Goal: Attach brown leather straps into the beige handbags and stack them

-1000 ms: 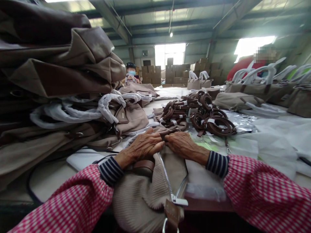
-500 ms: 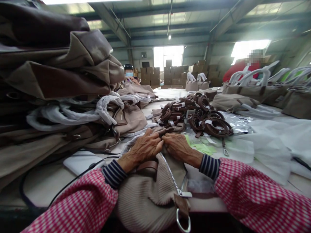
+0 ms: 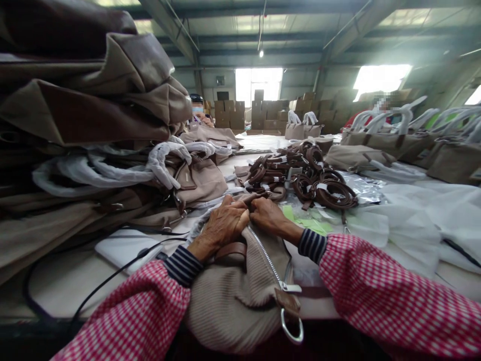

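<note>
A taupe ribbed handbag (image 3: 225,296) lies on its side at the table's near edge, its zipper (image 3: 267,255) running away from me. The metal zip pull (image 3: 290,287) rests at the near end, beside a brown leather tab (image 3: 287,302) with a silver D-ring (image 3: 292,328). My left hand (image 3: 225,223) is closed on the bag's far end, left of the zipper. Close beside it, my right hand (image 3: 271,216) grips the same end with curled fingers. What exactly the fingertips pinch is hidden. A brown handle strap (image 3: 231,252) lies under my left wrist.
Coiled brown straps (image 3: 311,175) are heaped just beyond my hands, with green slips (image 3: 310,223) nearby. Stacked bags (image 3: 90,100) rise high on the left. A white device (image 3: 124,248) with a black cable lies left. Bags with wrapped handles (image 3: 394,138) stand right; two people are farther back.
The bag's near end has shifted slightly to the right. Both hands keep their grip at its far end, and my right forearm has moved a little left. The camera view has shifted slightly.
</note>
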`<state>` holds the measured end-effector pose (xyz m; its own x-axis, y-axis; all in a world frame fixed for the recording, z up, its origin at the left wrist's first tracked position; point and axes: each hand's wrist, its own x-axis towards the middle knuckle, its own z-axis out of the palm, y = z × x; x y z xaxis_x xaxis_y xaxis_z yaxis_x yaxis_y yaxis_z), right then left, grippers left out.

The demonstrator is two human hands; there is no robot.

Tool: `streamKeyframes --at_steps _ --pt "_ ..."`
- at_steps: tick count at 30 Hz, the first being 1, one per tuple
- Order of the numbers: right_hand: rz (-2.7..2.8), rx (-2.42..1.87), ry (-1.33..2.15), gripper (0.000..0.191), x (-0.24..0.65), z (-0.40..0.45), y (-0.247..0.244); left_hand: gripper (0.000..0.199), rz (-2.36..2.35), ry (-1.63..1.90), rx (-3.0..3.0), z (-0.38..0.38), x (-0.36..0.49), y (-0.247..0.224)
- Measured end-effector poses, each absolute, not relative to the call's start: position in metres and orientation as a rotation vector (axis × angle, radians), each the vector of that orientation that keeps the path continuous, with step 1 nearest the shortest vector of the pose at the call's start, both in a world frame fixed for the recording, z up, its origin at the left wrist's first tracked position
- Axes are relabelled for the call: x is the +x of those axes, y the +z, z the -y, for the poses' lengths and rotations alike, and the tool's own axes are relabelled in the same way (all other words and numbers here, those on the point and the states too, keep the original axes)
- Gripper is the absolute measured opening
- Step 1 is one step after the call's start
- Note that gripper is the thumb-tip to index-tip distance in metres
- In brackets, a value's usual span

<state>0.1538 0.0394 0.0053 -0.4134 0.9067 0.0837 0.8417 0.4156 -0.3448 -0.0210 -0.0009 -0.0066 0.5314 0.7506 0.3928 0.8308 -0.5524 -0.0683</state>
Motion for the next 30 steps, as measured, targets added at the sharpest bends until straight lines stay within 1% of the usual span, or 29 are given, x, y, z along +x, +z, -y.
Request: streamKeyframes --at_steps 6,11,16,22,25,30 --pt "2.340 -1.603 0.461 0.025 0.147 -0.038 0.009 0.036 1.397 -0.492 -2.490 0.002 -0.015 -0.005" --pt "2.246 -1.623 0.548 0.020 0.145 -0.039 0.010 0.036 1.381 -0.499 -2.487 0.000 -0.013 -0.008" --pt "2.189 -1.510 0.685 0.010 0.145 -0.043 0.005 0.034 1.299 -0.483 -2.522 -0.001 -0.014 -0.003" --pt "2.208 -1.386 0.883 0.013 0.146 -0.052 0.003 0.040 1.292 -0.518 -2.521 -0.001 -0.015 -0.004" --pt "2.234 -1.351 0.856 0.009 0.146 -0.055 0.005 0.040 1.295 -0.553 -2.508 0.000 -0.018 -0.005" --pt "2.221 -1.363 0.682 0.006 0.146 -0.048 -0.001 0.042 1.327 -0.612 -2.470 0.002 -0.025 -0.005"
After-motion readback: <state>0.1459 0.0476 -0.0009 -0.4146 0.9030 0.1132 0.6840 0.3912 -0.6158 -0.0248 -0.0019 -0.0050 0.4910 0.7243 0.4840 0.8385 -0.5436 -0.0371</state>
